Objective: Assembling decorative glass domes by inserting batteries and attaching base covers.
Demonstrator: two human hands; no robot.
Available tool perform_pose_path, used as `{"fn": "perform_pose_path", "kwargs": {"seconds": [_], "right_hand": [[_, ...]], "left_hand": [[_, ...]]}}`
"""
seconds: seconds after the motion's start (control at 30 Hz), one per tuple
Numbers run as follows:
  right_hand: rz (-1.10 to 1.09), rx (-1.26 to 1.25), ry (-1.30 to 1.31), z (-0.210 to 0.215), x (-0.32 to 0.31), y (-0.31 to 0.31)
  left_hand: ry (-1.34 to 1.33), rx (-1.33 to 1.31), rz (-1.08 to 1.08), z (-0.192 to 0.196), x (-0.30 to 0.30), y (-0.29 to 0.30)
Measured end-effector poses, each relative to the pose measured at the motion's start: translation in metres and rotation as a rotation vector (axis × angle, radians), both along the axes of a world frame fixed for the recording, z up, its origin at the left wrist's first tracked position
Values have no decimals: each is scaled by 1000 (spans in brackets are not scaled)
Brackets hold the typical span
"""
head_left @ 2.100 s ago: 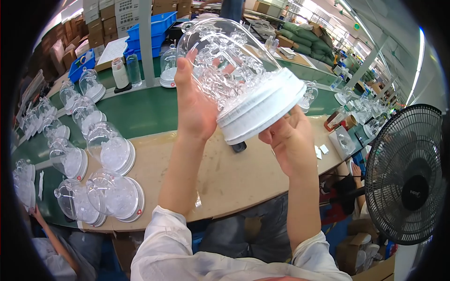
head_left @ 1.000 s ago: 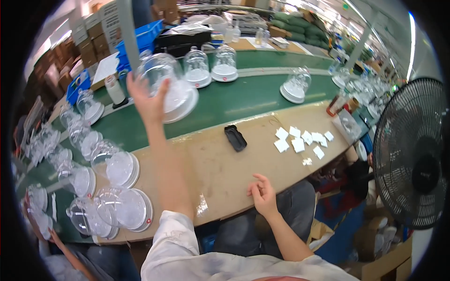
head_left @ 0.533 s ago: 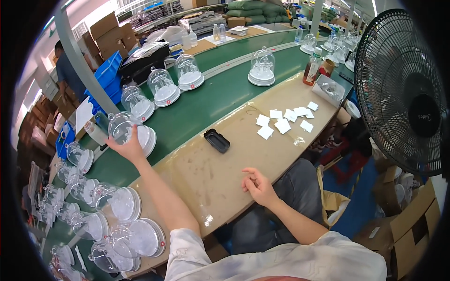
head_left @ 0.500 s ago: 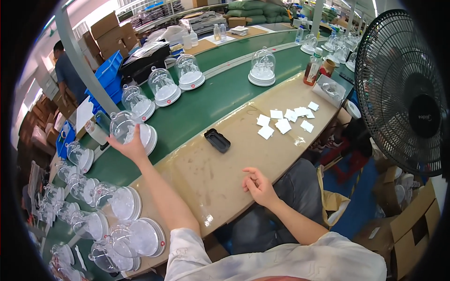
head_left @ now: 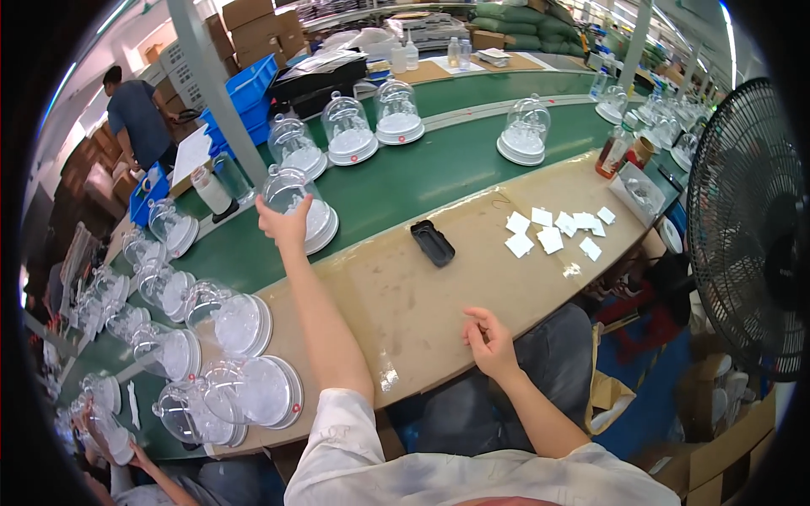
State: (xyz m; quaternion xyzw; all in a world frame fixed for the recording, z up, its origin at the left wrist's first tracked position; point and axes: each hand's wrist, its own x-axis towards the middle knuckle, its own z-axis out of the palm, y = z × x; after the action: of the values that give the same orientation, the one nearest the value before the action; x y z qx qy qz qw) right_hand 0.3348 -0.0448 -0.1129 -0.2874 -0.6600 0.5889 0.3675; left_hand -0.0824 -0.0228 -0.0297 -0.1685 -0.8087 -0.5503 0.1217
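Note:
My left hand (head_left: 285, 223) reaches forward to a clear dome (head_left: 291, 187) on a round white base (head_left: 322, 229), on the near edge of the green belt. Its thumb and fingers are spread around the dome's near side; the fingertips' contact is partly hidden. Through the dome a whitish decoration shows, too unclear to name. Close to my lap, by the front edge of the brown work surface, hovers my right hand (head_left: 491, 341). Its fingers are loosely curled and slightly apart, with nothing visible in them. A black plastic tray (head_left: 433, 244) lies between my hands, farther back.
Several white square pieces (head_left: 551, 239) lie at the right, near a bottle of reddish liquid (head_left: 614, 150). More domes (head_left: 238, 324) crowd the left side. A black fan (head_left: 747, 228) stands at right. A co-worker's hands (head_left: 143, 464) hold a dome at lower left; another person (head_left: 142, 118) stands behind.
The view has shifted, so the scene sits farther right in the picture. My left hand remains at the same dome. The co-worker's hands with a dome now show at lower left.

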Motion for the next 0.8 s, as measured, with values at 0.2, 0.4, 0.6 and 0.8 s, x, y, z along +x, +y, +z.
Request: {"fn": "perform_pose_path", "kwargs": {"seconds": [0.2,0.4,0.6,0.8], "right_hand": [[-63,142,7,-8,-13,-9],[-116,261,-9,-4,-9,-8],[-198,344,-92,-5,-7,-6],[-215,451,-68,1,-11,-5]], "left_hand": [[-123,112,-177,21,-31,-36],[-129,505,-516,96,39,-50],[114,655,-794,129,86,-61],[339,765,-1230,154,138,-79]]}}
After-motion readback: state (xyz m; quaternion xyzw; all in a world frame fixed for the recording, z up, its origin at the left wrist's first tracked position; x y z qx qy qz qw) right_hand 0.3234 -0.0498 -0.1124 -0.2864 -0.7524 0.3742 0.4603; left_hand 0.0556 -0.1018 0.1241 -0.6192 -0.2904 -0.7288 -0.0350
